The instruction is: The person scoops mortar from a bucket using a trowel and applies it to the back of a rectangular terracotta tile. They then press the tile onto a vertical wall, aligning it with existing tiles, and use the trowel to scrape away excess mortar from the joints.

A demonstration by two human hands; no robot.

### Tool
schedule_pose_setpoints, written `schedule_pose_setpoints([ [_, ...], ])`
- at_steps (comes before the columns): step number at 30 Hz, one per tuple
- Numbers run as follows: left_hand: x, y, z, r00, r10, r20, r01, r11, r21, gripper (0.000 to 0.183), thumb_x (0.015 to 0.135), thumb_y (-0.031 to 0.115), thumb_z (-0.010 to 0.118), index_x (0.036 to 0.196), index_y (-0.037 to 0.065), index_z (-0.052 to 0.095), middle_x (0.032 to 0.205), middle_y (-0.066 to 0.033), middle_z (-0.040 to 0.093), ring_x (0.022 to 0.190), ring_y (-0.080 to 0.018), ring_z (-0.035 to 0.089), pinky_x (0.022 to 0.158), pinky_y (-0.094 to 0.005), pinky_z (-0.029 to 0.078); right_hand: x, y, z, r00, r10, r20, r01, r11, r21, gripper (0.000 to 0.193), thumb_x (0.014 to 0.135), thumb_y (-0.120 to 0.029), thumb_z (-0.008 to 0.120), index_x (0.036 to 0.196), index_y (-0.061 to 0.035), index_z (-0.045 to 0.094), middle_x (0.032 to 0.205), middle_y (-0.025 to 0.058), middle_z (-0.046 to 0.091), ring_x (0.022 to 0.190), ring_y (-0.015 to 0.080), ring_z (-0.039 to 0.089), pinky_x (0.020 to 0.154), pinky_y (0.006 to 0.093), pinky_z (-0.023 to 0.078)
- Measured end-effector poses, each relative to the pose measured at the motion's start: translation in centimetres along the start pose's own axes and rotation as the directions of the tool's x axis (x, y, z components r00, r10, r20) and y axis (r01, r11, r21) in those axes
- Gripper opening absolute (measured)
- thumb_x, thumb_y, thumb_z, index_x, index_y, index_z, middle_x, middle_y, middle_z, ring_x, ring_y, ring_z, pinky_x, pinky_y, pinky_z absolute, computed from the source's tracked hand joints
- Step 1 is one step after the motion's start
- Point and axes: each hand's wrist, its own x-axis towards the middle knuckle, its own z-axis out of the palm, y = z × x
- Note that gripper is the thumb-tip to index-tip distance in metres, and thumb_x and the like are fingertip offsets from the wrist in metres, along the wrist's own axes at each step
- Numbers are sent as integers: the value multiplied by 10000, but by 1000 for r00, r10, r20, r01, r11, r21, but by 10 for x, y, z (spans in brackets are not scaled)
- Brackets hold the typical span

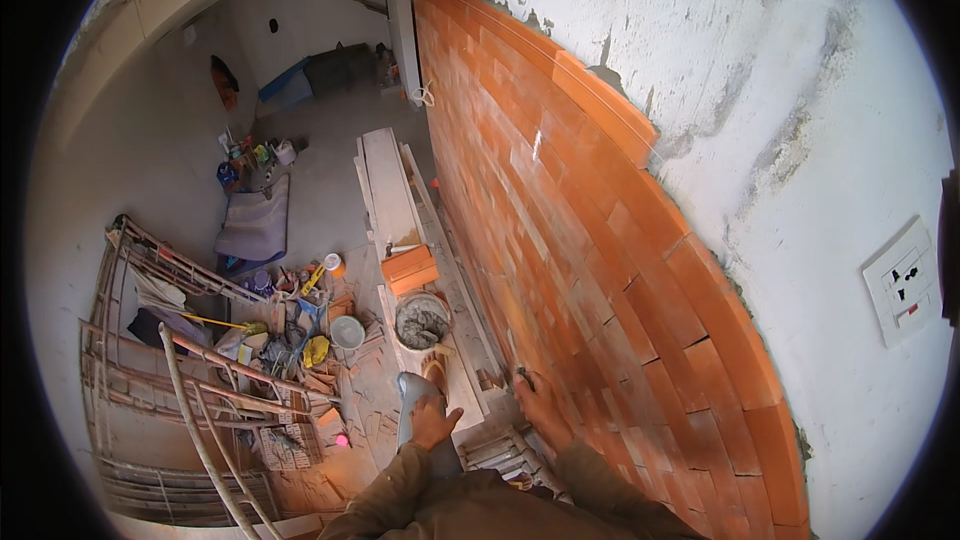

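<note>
My left hand [433,424] lies with its fingers apart against my grey-trousered leg [412,395]. My right hand [543,408] is closed beside the wall of orange brick tiles [590,270]; a small dark end shows at its fingers, too little to name. Ahead of my left hand, a bucket of grey mortar [422,320] stands on the planks [455,380], close to my sandalled foot [433,368]. Just beyond the bucket sits a small stack of orange tiles [408,270]. Pale smears mark many of the wall's tiles.
Metal scaffold frames [200,360] stand at the left. Tools, broken tiles and a grey basin [347,332] litter the floor beside the planks. A purplish folded mat [252,222] lies farther off. A socket plate [900,282] is on the white wall at right.
</note>
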Motion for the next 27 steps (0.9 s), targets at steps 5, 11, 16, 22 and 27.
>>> schedule_pose_setpoints([
  [5, 1, -45, 34, 958, -256, 126, 197, 913, 358, 1122, 792, 615, 711, 1582, 30, 171, 1617, -336, 84, 1497, -519, 85, 1128, -712, 176, 25, 8, 10, 993, -117, -28, 113, 988, -107, 422, 952, -298, 619, 1162, 68, 642, 988, 167, 692, 915, 259, 660, 837, 376, 498],
  [11, 29, -52, 42, 916, -366, 166, 251, 843, 476, 1182, 779, 648, 710, 1612, 106, 69, 1603, -350, 122, 1470, -558, 142, 1068, -728, 287, 63, 88, 20, 978, 196, 74, -174, 955, -239, 356, 912, -248, 602, 1116, 42, 640, 917, 145, 642, 862, 239, 613, 753, 363, 454],
  [16, 48, -76, 47, 874, -455, 171, 353, 836, 420, 1172, 760, 575, 766, 1604, 116, 95, 1551, -384, 193, 1380, -593, 311, 1042, -693, 355, 94, 193, 47, 874, 441, 205, -345, 860, -377, 274, 877, -203, 592, 1039, 13, 635, 763, 109, 620, 710, 204, 611, 605, 339, 462],
  [22, 74, -111, 46, 865, -460, 199, 401, 873, 276, 849, 785, 455, 764, 1421, 44, 379, 1370, -343, 416, 1229, -531, 478, 973, -627, 444, 153, 327, 102, 856, 497, 141, -212, 588, -781, 351, 874, -226, 585, 1089, 51, 602, 1089, 352, 655, 1040, 485, 636, 906, 532, 506],
  [27, 99, -99, 30, 874, -445, 193, 367, 867, 338, 615, 829, 400, 707, 1264, 10, 516, 1328, -280, 478, 1187, -487, 524, 913, -595, 488, 231, 413, 158, 862, 494, 114, -217, 563, -797, 522, 908, -242, 665, 1214, 116, 438, 1141, 366, 578, 1026, 482, 634, 887, 514, 528],
])
